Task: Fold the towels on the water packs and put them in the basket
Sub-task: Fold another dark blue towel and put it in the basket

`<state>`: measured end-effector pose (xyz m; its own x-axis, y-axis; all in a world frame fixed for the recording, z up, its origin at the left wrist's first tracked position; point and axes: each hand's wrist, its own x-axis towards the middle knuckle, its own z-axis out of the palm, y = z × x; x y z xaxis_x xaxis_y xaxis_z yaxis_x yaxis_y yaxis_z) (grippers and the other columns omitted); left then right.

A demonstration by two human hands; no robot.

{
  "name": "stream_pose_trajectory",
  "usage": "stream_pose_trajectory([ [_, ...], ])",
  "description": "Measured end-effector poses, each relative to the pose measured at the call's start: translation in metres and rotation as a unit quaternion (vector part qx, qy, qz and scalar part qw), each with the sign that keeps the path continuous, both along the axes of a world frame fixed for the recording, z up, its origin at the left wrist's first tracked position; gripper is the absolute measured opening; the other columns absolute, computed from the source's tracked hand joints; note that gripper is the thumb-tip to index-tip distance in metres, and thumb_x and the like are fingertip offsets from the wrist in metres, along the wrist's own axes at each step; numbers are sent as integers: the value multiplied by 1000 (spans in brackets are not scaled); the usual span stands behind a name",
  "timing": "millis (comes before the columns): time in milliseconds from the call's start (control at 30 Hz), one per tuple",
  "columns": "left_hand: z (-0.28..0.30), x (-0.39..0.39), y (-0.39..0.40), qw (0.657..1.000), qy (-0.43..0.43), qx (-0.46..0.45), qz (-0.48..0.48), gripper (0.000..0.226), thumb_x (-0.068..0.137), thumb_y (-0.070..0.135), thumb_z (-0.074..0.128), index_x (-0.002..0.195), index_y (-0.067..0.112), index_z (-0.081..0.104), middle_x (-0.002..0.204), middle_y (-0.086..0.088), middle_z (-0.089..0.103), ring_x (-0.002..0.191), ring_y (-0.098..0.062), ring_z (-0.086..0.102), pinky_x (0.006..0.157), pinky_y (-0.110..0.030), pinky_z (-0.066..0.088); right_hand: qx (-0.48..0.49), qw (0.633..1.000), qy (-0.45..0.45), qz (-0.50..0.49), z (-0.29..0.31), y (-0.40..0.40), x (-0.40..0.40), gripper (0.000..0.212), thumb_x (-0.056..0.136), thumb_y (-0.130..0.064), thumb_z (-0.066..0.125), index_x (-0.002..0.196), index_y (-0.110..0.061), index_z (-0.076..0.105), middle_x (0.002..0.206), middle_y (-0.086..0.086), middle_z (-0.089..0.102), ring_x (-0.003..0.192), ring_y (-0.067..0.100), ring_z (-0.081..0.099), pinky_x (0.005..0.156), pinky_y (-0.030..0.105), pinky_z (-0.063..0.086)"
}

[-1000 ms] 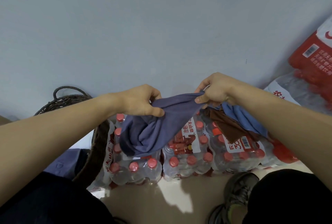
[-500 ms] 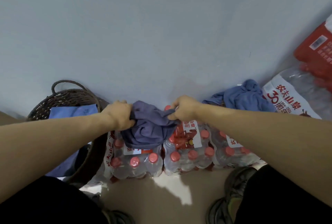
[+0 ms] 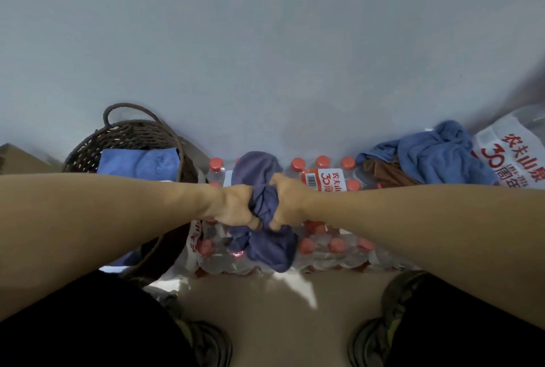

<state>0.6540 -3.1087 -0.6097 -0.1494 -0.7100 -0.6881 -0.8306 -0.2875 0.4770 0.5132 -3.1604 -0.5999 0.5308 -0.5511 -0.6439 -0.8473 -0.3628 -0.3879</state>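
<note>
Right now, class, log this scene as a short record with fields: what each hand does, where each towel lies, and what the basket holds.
left hand: left hand grips the bunched purple-grey towel
right hand: right hand grips the same towel
towel in hand: lies on the shrink-wrapped packs of red-capped water bottles
waiting towels: crumpled blue towel and brown towel, on the packs at right
basket: dark woven wicker basket holds a folded blue towel

Pale floor (image 3: 265, 307) across the lower centre of the frame. Directly on it: shrink-wrapped water packs (image 3: 330, 251) with red caps at centre, a dark woven basket (image 3: 129, 133) at left, and two shoes (image 3: 206, 343) at the bottom edge.
</note>
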Motion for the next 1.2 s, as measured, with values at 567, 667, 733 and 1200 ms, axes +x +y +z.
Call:
stream_pose_trajectory([
  [567,26,-22,-11,996,40,82,-25,19,80,27,80,88,16,67,83,6,69,82,-17,66,66,-21,47,163,955,180,168,4,3,-75,63,70,-17,88,127,-9,61,123,9,66,112,30,62,100,40,51],
  [667,26,-15,-18,988,20,146,-35,23,84,13,75,101,0,66,86,-11,69,70,-23,63,61,-28,52,112,969,167,145,10,-9,-82,62,69,-24,89,122,-10,63,115,7,67,101,28,66,89,33,55],
  [733,27,-9,-22,976,-6,217,-30,25,88,10,71,105,-6,62,75,-18,63,55,-22,57,50,-28,49,120,973,157,116,13,-16,-84,58,71,-17,88,122,-8,62,115,11,67,94,29,69,80,34,59],
  [1200,24,24,-30,953,-37,301,-13,30,74,34,85,81,12,66,54,0,47,44,-12,39,52,-24,39,115,976,151,102,4,-39,-79,38,69,-37,88,97,-20,68,88,-2,69,83,20,69,67,26,54],
])
